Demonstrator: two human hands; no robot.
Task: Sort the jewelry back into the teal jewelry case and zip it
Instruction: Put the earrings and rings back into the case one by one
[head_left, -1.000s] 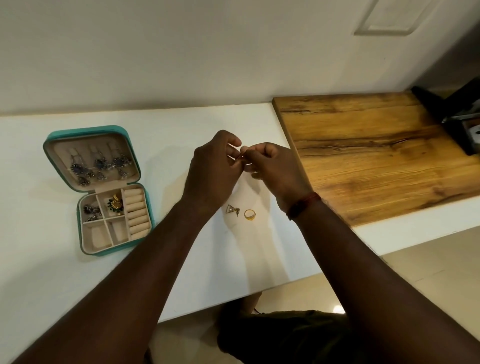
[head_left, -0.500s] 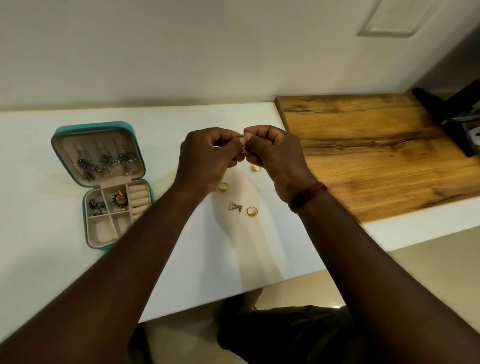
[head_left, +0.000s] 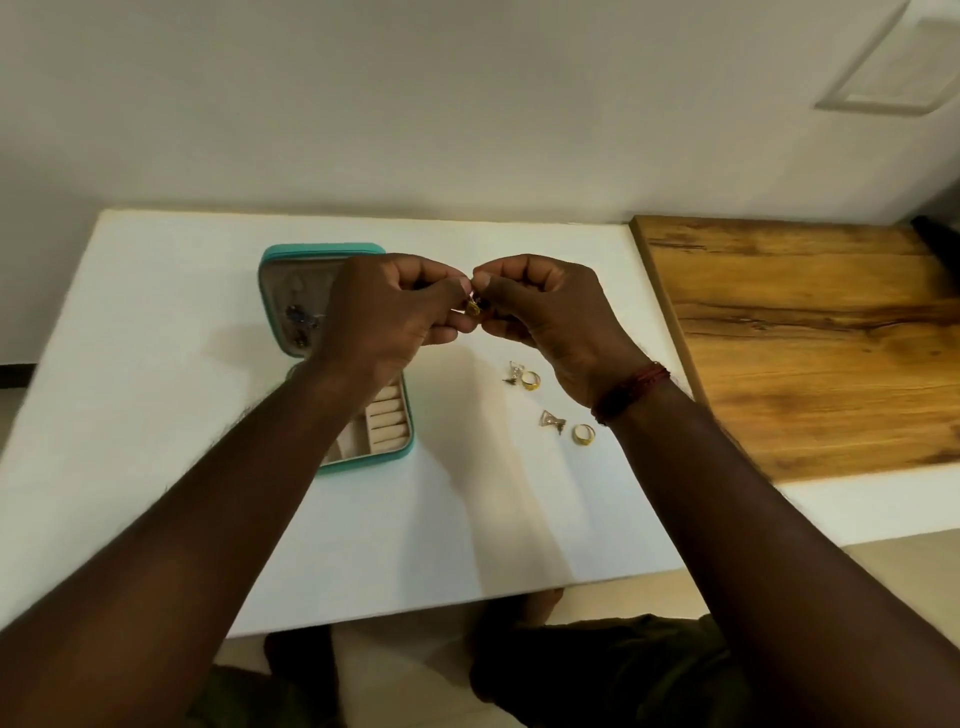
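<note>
The teal jewelry case (head_left: 396, 451) lies open on the white table, partly hidden behind my left forearm; earrings hang in its lid and beige ring rolls show in its base. Above the table, just right of the case, my left hand (head_left: 387, 317) and my right hand (head_left: 550, 317) meet fingertip to fingertip and together pinch a small gold earring (head_left: 471, 307). On the table below my right hand lie a gold ring (head_left: 530, 380) beside a small silver piece (head_left: 514, 370), a triangular earring (head_left: 550, 420) and a second gold ring (head_left: 583, 434).
The white table (head_left: 156, 338) ends at a near edge above my lap. A wooden board (head_left: 810, 338) covers its right part. A dark object (head_left: 937, 234) sits at the far right edge. A white wall stands close behind.
The view has swung left, so the case now sits behind my left arm. Both hands still hold the small earring between them, now raised closer to the case.
</note>
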